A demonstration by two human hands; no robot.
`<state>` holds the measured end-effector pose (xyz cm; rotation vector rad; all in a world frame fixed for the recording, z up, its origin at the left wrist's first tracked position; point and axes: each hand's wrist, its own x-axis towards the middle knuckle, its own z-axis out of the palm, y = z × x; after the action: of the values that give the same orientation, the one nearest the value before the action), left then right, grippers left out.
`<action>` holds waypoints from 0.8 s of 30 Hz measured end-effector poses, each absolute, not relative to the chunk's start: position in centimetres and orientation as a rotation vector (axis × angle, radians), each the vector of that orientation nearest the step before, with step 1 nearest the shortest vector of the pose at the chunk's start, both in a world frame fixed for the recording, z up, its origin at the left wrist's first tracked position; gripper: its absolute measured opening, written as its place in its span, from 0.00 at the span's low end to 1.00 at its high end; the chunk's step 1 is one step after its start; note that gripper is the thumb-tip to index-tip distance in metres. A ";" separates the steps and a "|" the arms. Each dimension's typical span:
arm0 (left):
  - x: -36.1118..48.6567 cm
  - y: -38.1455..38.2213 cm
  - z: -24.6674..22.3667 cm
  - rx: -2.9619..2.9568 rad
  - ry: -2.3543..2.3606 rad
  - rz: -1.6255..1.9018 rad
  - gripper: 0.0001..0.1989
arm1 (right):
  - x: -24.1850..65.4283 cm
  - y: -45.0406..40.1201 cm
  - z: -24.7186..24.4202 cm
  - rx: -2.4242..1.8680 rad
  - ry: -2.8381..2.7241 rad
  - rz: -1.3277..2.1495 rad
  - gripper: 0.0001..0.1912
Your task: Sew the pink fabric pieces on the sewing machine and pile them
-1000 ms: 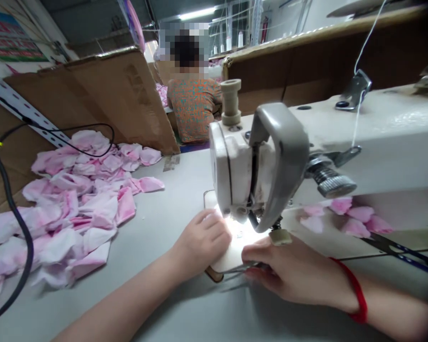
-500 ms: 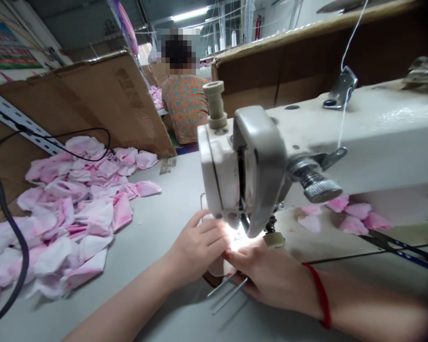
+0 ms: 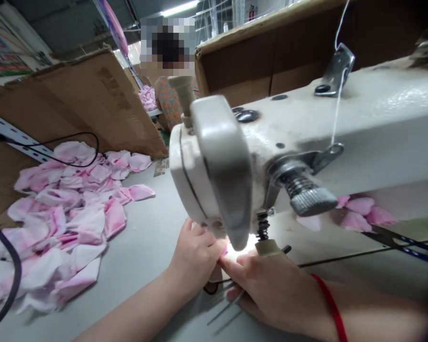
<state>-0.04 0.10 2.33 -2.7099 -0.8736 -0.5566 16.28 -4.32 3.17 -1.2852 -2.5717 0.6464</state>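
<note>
Under the head of a white sewing machine (image 3: pixel 185 171), both hands are close together at the lit needle area. My left hand (image 3: pixel 196 249) is closed, its fingertips pressing a small pink-and-white fabric piece (image 3: pixel 217 273) at the machine bed. Most of the cloth is hidden by the fingers and the machine head. My right hand (image 3: pixel 264 285) touches the fabric's edge with a fingertip. Its other fingers curl round slim metal tweezers (image 3: pixel 224 308), whose two prongs point down and left. The needle is hidden behind the silver guard (image 3: pixel 223 166).
A heap of pink-and-white fabric pieces (image 3: pixel 67 213) lies on the table at left, with a black cable (image 3: pixel 7 247) in front. Folded pink pieces (image 3: pixel 360 213) and dark-handled scissors (image 3: pixel 406 242) sit at right. Cardboard (image 3: pixel 74 99) stands behind. A person (image 3: pixel 173 104) sits beyond.
The view has shifted closer, so the machine head looks larger and farther left. Both hands stay at the needle area, with the tweezers still in my right hand.
</note>
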 end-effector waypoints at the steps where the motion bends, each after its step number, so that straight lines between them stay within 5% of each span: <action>1: -0.1 0.1 2.3 -2.708 -0.873 -0.556 0.13 | 16.8 -4.2 3.5 -1.268 -2.553 0.703 0.12; 4: -0.5 0.0 2.0 -2.728 -0.892 -0.531 0.14 | 19.1 -3.4 4.2 -1.332 -2.482 0.715 0.07; 11: -0.8 0.0 1.4 -2.845 -0.923 -0.488 0.10 | 20.4 -1.9 3.6 -1.760 -2.422 -0.045 0.13; 24: -0.3 -0.1 0.8 -2.803 -1.025 -0.564 0.10 | 20.2 -1.6 3.3 -1.838 -2.450 -0.106 0.16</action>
<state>-0.30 -0.13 0.78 -2.8028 -1.0245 -0.5638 20.16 -1.62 3.27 -1.8376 -2.4504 -0.1060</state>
